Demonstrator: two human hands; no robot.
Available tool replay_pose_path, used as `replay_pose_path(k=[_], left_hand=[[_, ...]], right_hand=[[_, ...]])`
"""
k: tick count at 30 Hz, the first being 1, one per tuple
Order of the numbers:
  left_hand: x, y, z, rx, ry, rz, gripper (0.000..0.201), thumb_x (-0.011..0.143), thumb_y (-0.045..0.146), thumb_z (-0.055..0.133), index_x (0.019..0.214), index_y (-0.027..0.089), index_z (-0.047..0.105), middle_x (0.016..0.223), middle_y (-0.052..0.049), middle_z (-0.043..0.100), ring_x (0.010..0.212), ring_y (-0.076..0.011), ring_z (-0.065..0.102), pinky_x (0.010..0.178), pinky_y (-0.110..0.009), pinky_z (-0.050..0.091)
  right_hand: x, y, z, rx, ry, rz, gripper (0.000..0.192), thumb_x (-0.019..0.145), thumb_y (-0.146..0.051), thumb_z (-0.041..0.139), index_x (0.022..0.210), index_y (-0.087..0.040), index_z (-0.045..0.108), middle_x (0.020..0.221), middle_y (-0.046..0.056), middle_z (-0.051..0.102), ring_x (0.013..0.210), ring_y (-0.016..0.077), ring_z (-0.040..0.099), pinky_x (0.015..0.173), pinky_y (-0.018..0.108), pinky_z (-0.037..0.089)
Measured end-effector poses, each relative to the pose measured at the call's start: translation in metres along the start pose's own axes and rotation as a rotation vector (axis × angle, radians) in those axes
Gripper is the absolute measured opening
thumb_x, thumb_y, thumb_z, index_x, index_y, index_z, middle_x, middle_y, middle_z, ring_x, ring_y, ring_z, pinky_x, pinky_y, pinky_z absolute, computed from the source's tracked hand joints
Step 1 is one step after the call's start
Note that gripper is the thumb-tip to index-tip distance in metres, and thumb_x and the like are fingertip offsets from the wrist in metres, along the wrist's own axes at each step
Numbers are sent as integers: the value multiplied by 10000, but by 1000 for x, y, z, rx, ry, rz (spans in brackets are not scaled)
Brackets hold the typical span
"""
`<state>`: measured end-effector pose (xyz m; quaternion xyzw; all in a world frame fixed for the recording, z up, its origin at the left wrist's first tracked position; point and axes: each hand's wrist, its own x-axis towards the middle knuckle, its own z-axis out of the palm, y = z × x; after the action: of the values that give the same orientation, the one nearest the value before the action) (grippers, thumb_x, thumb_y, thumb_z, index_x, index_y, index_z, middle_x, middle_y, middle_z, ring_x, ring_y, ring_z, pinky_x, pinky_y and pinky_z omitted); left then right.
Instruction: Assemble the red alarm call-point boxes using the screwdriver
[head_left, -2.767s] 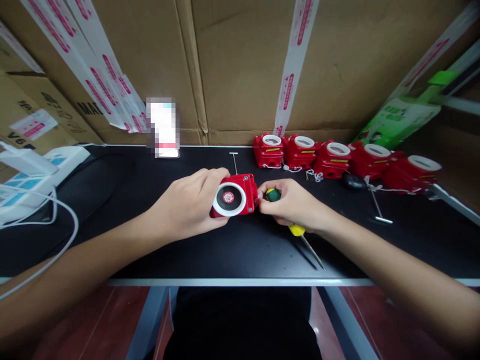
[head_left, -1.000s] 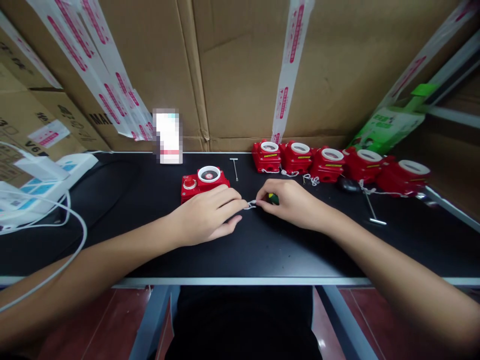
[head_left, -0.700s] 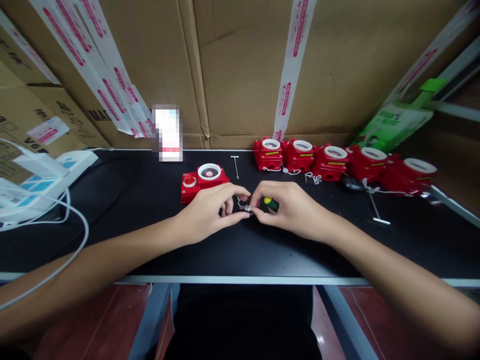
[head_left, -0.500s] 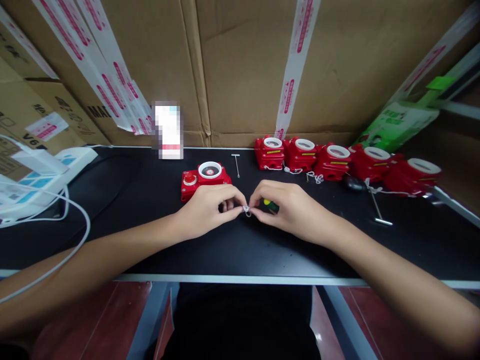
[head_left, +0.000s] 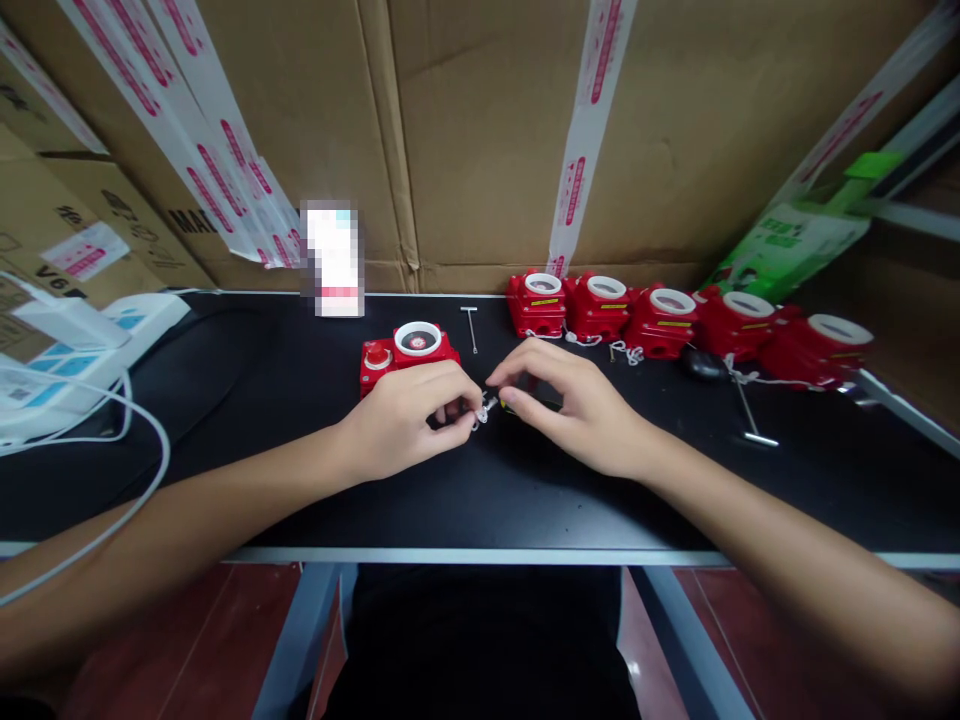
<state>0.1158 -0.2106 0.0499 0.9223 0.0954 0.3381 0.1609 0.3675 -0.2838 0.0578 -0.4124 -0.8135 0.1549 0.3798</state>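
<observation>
Between the thumb and forefinger of my left hand point(head_left: 412, 415) is a small tangle of white cord point(head_left: 482, 413). My right hand point(head_left: 574, 405) is just to its right, thumb and forefinger apart, with nothing visible between them. Behind my left hand sits a red box with a red button and a round white-ringed window point(head_left: 418, 339), partly covered by the hand. A dark object with a bit of yellow, mostly hidden, lies beneath my right hand. Past the hands, a small metal T-handled tool point(head_left: 471, 328) lies on the black table point(head_left: 480, 510).
Several more red boxes point(head_left: 604, 305) with white cords line the back right. Another T-shaped metal tool point(head_left: 748, 412) lies before them. A phone-like screen point(head_left: 332, 262) leans on the cardboard point(head_left: 480, 130). At left are a power strip point(head_left: 90, 360) and white cables; a green bag point(head_left: 787, 250) stands far right.
My right thumb and forefinger have come off the white cord and spread apart. My left hand keeps its pinch, with the cord shifted slightly left.
</observation>
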Motion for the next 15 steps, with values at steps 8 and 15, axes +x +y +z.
replay_pose_path(k=[8,15], left_hand=[[0,1,2,11,-13,11,56,1014,128,685,999,176,708,910,-17,730,722,-108,652,689,-218,561],[-1,-1,0,44,-36,151,68,1071,134,670,1044,161,726,972,-62,789,877,-166,750,816,-275,610]], right_hand=[[2,-7,1,195,-100,119,141,1025,-299,756,990,-172,808,968,40,754,837,147,671,782,285,518],[2,-13,-1,250,-177,272,128,981,-265,732,972,-160,805,927,28,753,745,126,597,708,264,474]])
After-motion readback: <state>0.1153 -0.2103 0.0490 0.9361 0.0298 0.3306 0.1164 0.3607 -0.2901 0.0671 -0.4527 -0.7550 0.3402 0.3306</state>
